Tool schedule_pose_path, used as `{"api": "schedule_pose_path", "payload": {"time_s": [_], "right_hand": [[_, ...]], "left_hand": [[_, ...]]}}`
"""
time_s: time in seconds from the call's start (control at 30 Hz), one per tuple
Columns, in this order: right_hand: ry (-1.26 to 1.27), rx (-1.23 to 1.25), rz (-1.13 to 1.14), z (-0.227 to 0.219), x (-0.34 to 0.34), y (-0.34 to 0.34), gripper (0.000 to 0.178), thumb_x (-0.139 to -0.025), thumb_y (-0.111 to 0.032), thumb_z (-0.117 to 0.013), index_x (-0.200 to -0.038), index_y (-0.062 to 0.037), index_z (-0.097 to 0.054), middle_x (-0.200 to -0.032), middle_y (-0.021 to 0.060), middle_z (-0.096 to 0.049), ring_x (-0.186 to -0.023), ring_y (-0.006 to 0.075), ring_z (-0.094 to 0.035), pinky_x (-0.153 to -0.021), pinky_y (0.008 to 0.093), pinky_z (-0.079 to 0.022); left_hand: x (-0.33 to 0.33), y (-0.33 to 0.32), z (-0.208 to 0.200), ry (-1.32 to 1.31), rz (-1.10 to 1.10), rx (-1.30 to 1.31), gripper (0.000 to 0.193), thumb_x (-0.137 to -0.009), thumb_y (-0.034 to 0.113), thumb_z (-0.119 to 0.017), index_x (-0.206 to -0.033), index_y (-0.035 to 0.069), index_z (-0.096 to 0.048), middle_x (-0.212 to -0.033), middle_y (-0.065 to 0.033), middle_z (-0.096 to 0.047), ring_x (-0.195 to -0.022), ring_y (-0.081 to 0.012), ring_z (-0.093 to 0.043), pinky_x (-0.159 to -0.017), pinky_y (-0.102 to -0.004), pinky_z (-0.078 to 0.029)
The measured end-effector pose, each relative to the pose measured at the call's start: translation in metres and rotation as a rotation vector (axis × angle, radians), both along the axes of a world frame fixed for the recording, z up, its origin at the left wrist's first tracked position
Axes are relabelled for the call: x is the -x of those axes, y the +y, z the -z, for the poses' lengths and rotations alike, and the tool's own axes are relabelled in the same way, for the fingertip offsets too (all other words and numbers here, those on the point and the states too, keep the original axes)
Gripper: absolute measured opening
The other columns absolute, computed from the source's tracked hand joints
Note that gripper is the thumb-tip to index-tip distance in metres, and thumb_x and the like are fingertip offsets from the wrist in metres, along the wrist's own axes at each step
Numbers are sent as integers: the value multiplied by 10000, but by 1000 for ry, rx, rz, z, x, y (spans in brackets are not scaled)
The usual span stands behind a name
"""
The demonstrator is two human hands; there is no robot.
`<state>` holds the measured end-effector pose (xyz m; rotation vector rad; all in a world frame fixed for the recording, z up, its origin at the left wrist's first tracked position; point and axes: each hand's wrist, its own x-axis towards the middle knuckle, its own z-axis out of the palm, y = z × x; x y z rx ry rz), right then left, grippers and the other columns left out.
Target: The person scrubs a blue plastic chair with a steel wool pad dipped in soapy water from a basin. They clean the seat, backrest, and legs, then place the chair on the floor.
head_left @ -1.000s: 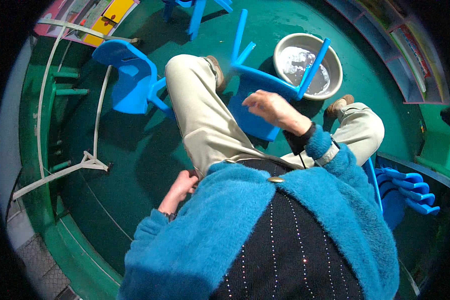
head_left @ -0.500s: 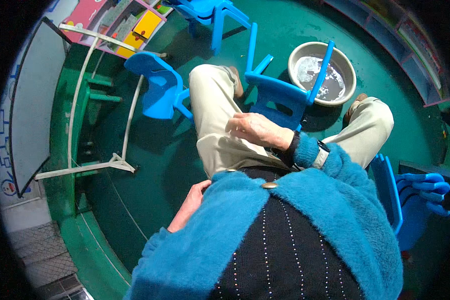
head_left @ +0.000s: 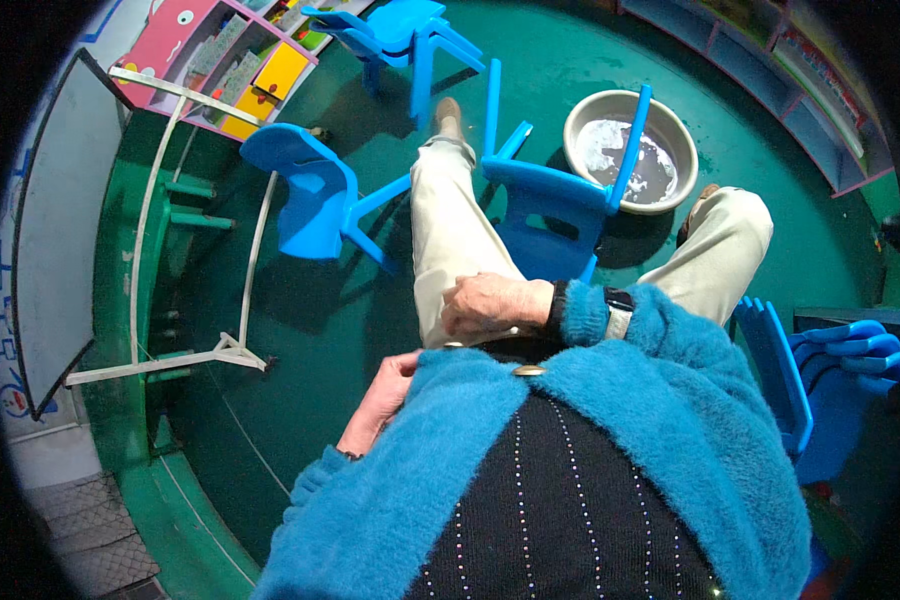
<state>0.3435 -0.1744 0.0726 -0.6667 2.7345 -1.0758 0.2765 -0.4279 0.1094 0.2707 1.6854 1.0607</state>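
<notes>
Far left: a whiteboard easel (head_left: 80, 230) with white metal legs on green floor (head_left: 300, 330). Beside it, a blue plastic child's chair (head_left: 310, 200) tipped on its side. Lower centre: left hand (head_left: 380, 400) at the fuzzy blue cardigan (head_left: 390, 500) hem, fingers partly hidden, grip impossible to tell. Centre: right hand (head_left: 495, 305) lying palm-down on the beige trouser thigh (head_left: 450, 240), fingers loosely curled, holding nothing, watch at the wrist. Just ahead, between the knees, another blue chair (head_left: 555, 205) overturned, legs up, glossy. Touching its leg, a grey basin (head_left: 630, 150) holding soapy water. Far right: stacked blue chairs (head_left: 830, 370).
</notes>
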Motion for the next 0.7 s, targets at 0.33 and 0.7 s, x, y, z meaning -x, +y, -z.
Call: {"api": "schedule_pose_path", "payload": {"time_s": [0.33, 0.7], "right_hand": [[-99, -113, -42, -3, -14, -14, 272, -869, -318, -655, -1006, -93, -720, -992, 118, -641, -963, 333, -652, -831, 449, -528], [19, 160, 35, -25, -22, -28, 177, -882, -215, -653, -907, -44, -690, -849, 160, -685, -806, 317, -675, -751, 418, -528]], "left_hand": [[-21, -14, 25, 656, 282, -135, 233, -843, 116, -696, -1047, 6, -673, -929, -112, -703, -809, -228, -671, -722, -334, -529], [-38, -19, 46, 344, -273, -210, 129, -881, 40, -656, -997, 0, -695, -876, 7, -693, -788, -55, -583, -702, -235, -493]]}}
